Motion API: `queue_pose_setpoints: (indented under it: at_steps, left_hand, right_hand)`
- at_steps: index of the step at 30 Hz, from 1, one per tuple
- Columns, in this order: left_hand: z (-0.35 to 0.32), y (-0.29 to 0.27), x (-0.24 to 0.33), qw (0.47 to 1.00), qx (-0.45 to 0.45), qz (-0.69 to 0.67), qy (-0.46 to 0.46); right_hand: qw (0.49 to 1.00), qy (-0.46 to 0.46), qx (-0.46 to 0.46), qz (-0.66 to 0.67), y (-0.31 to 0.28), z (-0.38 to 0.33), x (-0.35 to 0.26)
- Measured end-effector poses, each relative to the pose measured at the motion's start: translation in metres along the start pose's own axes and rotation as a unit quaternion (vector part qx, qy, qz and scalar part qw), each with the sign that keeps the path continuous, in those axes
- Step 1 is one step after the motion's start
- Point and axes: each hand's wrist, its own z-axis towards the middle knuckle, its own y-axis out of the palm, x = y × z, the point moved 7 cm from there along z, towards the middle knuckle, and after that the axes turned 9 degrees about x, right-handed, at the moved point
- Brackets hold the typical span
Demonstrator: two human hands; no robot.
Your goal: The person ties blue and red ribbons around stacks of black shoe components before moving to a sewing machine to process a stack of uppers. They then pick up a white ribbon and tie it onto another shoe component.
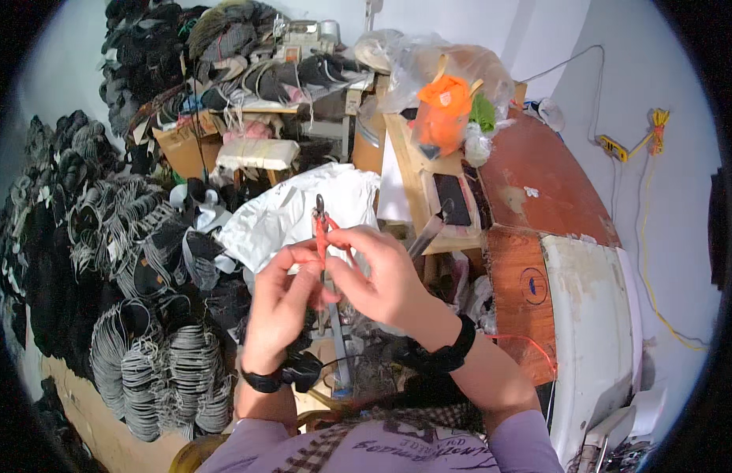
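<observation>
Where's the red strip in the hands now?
Head view, just left of centre: the red strip is held between left hand and right hand, white plastic sheet behind.

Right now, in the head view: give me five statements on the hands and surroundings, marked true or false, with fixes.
1. The left hand and right hand both have their fingers on the orange-red strip. True.
2. Only the left wrist wears a black band. False: the right wrist wears a black wristband too.
3. A crumpled white plastic bag lies beyond the hands. True.
4. The bright orange bundle is to the left of both hands. False: it is to their right, farther away.
5. A yellow cord hangs at the wall on the right. True.
</observation>
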Motion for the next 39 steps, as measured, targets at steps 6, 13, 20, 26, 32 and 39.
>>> queue_pose_setpoints:
  at_steps: [6,13,20,26,32,39]
  left_hand:
    - [-0.003,0.017,-0.034,0.992,-0.024,-0.120,-0.004]
    - [-0.013,0.024,-0.026,0.984,0.016,-0.042,0.170]
    - [-0.019,0.019,-0.019,0.959,0.053,0.112,0.256]
    - [-0.019,0.020,-0.004,0.935,0.076,0.122,0.324]
    - [-0.018,0.022,-0.004,0.933,0.071,0.130,0.329]
    - [-0.005,0.009,-0.034,0.951,-0.011,-0.309,-0.006]
  right_hand:
    - [0.994,-0.062,0.022,-0.087,0.005,0.003,-0.013]
    - [0.939,0.265,-0.061,0.212,0.017,-0.012,0.017]
    - [0.974,0.168,-0.111,0.101,0.014,-0.006,0.002]
    - [0.957,0.212,-0.155,0.124,0.011,-0.005,0.000]
    - [0.936,0.272,-0.172,0.143,0.012,-0.012,0.013]
    - [0.986,-0.093,-0.039,-0.136,0.001,-0.007,-0.047]
